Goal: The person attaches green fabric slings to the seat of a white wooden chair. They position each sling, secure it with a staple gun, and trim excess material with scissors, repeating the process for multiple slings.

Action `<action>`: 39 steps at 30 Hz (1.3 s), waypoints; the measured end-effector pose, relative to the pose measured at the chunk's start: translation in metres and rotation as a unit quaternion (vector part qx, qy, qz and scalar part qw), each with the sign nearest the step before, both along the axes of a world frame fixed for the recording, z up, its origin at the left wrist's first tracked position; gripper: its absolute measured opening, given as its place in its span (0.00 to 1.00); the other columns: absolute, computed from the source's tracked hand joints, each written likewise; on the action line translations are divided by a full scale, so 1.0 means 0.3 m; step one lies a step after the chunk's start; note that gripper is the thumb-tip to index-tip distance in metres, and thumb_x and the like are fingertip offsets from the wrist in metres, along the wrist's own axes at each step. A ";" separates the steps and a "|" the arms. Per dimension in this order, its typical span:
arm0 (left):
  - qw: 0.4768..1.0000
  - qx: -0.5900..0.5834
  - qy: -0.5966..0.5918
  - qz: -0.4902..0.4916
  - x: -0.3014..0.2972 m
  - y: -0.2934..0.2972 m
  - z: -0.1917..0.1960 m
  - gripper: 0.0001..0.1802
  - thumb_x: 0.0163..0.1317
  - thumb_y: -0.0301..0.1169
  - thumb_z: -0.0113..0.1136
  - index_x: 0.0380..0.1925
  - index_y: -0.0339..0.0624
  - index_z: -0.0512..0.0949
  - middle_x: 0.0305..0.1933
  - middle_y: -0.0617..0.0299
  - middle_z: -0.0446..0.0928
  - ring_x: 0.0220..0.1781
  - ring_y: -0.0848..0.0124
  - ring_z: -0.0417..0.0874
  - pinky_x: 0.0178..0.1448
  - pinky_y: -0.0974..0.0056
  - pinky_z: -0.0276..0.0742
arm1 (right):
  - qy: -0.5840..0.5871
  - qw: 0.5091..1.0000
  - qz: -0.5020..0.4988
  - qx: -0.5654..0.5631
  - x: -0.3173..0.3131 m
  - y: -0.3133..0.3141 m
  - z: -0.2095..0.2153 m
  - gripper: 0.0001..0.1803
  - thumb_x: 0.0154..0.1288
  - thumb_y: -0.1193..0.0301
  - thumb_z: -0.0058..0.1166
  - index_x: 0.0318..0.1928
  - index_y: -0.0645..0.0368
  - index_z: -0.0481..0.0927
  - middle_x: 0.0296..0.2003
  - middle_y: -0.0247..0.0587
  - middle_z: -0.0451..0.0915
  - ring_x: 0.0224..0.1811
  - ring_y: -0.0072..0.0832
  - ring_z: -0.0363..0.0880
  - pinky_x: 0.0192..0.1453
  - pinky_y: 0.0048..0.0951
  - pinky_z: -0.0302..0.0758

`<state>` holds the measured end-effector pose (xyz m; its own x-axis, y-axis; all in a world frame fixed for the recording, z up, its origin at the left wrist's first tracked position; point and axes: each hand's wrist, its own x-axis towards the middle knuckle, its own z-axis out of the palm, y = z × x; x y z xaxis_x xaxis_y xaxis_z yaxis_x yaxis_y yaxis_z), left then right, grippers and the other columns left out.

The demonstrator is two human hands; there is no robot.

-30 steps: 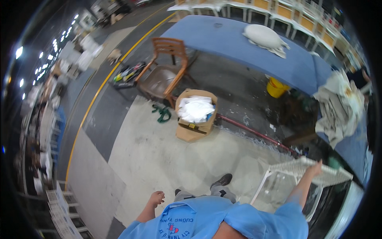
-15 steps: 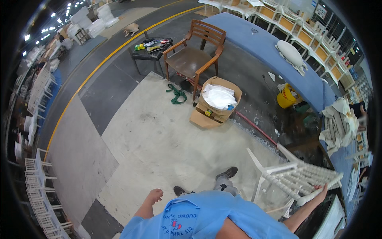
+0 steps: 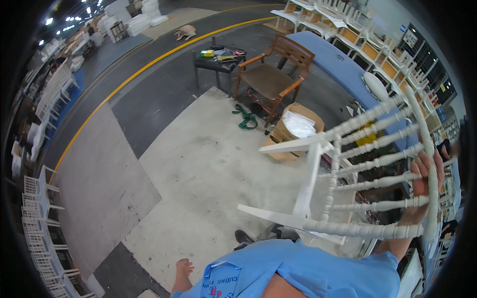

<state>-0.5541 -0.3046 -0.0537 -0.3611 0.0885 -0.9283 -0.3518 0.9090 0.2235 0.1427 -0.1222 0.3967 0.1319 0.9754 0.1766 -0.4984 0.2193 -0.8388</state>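
White spindle-back chair (image 3: 348, 184) lifted off the floor, gripped at its curved top rail by right hand (image 3: 425, 181), fingers wrapped tight. Left hand (image 3: 184, 268) low, empty, loosely open. Beyond the chair: cardboard box (image 3: 290, 134), brown wooden armchair (image 3: 273, 77).

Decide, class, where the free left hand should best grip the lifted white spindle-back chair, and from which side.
Probably the seat frame rail of the white chair, reached from the person's left. The right hand already grips the curved back rail; the chair hangs tilted, so its seat end is unsupported.

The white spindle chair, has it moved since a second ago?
Yes. The white spindle chair, held by the right hand, has come up off the floor, now overlapping the cardboard box.
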 end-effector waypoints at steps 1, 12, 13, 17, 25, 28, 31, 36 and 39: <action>0.999 -0.002 -0.030 -0.013 -0.005 -0.032 -0.007 0.14 0.71 0.37 0.52 0.52 0.47 0.76 0.41 0.58 0.82 0.27 0.58 0.84 0.28 0.52 0.73 | -0.004 0.999 0.037 -0.009 -0.072 0.087 -0.011 0.34 0.84 0.64 0.40 0.77 0.75 0.50 0.27 0.32 0.68 0.24 0.21 0.66 0.38 0.30 0.68; 0.997 0.040 0.058 0.031 -0.048 -0.050 0.028 0.25 0.71 0.40 0.56 0.65 0.43 0.74 0.45 0.55 0.85 0.34 0.63 0.87 0.36 0.59 0.78 | 0.018 0.941 0.338 -0.014 -0.853 1.128 -0.251 0.29 0.78 0.62 0.45 0.68 0.73 0.66 0.22 0.28 0.67 0.20 0.18 0.65 0.33 0.30 0.70; 0.995 0.064 0.073 -0.031 -0.045 -0.033 0.028 0.25 0.72 0.40 0.56 0.65 0.42 0.74 0.45 0.54 0.86 0.35 0.63 0.87 0.36 0.59 0.78 | 0.011 0.939 0.343 -0.019 -0.919 1.214 -0.286 0.29 0.78 0.62 0.46 0.68 0.72 0.67 0.21 0.27 0.67 0.19 0.18 0.64 0.31 0.30 0.69; 0.994 0.018 0.081 -0.065 -0.003 0.073 0.023 0.25 0.75 0.40 0.56 0.65 0.39 0.74 0.45 0.53 0.86 0.36 0.64 0.87 0.36 0.61 0.79 | -0.080 0.946 0.300 -0.094 -1.218 1.535 -0.449 0.13 0.74 0.64 0.54 0.47 0.60 0.71 0.19 0.31 0.70 0.16 0.23 0.69 0.26 0.33 0.72; 0.990 0.108 0.069 -0.053 0.064 0.382 0.000 0.25 0.76 0.41 0.57 0.65 0.36 0.74 0.46 0.53 0.86 0.37 0.65 0.87 0.37 0.62 0.79 | -0.267 0.896 0.333 -0.121 -1.889 1.786 -0.871 0.16 0.69 0.66 0.63 0.52 0.62 0.81 0.31 0.33 0.77 0.25 0.22 0.76 0.28 0.28 0.75; 0.974 0.209 0.076 -0.050 0.015 0.546 0.005 0.25 0.77 0.41 0.57 0.65 0.36 0.74 0.47 0.53 0.86 0.38 0.65 0.87 0.37 0.62 0.80 | -0.247 0.897 0.345 -0.121 -2.063 1.783 -1.042 0.22 0.67 0.65 0.66 0.57 0.62 0.80 0.35 0.35 0.80 0.29 0.22 0.79 0.34 0.30 0.77; 0.979 0.169 0.084 -0.079 -0.125 0.800 0.057 0.28 0.78 0.43 0.57 0.67 0.33 0.72 0.51 0.52 0.85 0.42 0.65 0.86 0.44 0.63 0.81 | -0.299 0.880 0.309 -0.201 -2.227 1.711 -1.179 0.34 0.68 0.65 0.65 0.72 0.59 0.73 0.44 0.43 0.85 0.33 0.26 0.82 0.41 0.32 0.79; 0.925 0.369 0.077 -0.054 -0.225 1.312 0.196 0.30 0.80 0.42 0.53 0.74 0.38 0.64 0.64 0.50 0.78 0.50 0.66 0.83 0.54 0.63 0.78 | -0.370 0.859 0.345 -0.078 -2.326 1.527 -1.267 0.38 0.68 0.56 0.64 0.74 0.56 0.70 0.50 0.50 0.87 0.47 0.39 0.87 0.55 0.39 0.80; 0.905 0.412 0.101 -0.030 -0.167 1.534 0.247 0.31 0.78 0.38 0.56 0.75 0.40 0.61 0.63 0.51 0.77 0.51 0.65 0.82 0.56 0.61 0.77 | -0.386 0.827 0.396 -0.100 -2.248 1.567 -1.298 0.35 0.68 0.55 0.63 0.72 0.55 0.74 0.48 0.52 0.87 0.49 0.42 0.86 0.57 0.39 0.79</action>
<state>-0.6043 0.1555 0.0203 -0.4878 0.7461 -0.4531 -0.1836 0.4198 0.8889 -0.5318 0.3480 0.0073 -0.6386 0.7222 -0.2656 0.2812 -0.1023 -0.9542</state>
